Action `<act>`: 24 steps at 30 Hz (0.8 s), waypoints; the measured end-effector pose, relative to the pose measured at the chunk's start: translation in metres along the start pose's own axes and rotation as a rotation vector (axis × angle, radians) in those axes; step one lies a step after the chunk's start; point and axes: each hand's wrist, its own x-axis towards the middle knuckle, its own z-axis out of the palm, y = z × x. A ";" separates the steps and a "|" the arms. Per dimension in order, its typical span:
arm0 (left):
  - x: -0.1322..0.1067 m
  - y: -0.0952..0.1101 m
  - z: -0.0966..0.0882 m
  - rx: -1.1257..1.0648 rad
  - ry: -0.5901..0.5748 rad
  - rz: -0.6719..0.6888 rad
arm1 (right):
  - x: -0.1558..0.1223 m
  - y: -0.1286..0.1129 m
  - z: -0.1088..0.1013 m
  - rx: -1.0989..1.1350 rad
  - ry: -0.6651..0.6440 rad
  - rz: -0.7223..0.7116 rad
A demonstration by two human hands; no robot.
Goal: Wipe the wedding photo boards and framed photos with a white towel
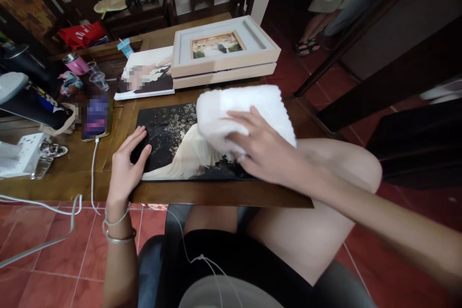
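Observation:
A dark photo panel (159, 127) with a pale flowing dress printed on it lies flat along the front of the wooden table. At its left end rests my left hand (129, 161), fingers stretched out and thumb apart, touching the panel's edge. My right hand (258, 144) grips a folded white towel (258, 98) over the right part of the picture, hiding what is printed there. Slight blur softens the right hand's fingers. Just behind the panel lie a white-edged photo print (147, 72) and stacked pale wooden picture frames (225, 45).
Left on the table (122, 122) are a phone (96, 115) on a charging cable, a white power strip (27, 151), clear plastic cups (98, 79), a pink tumbler (76, 64) and a red bag (82, 34). Another person's sandalled foot (306, 47) shows at the upper right.

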 end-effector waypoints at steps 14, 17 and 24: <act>0.000 -0.002 -0.001 -0.011 -0.031 0.017 | 0.024 0.005 -0.001 0.116 -0.068 -0.122; 0.000 -0.003 -0.002 -0.036 -0.030 0.006 | 0.054 0.042 -0.001 0.095 -0.053 -0.069; 0.000 -0.001 -0.001 -0.024 -0.009 -0.016 | -0.007 0.014 -0.016 0.085 -0.055 -0.035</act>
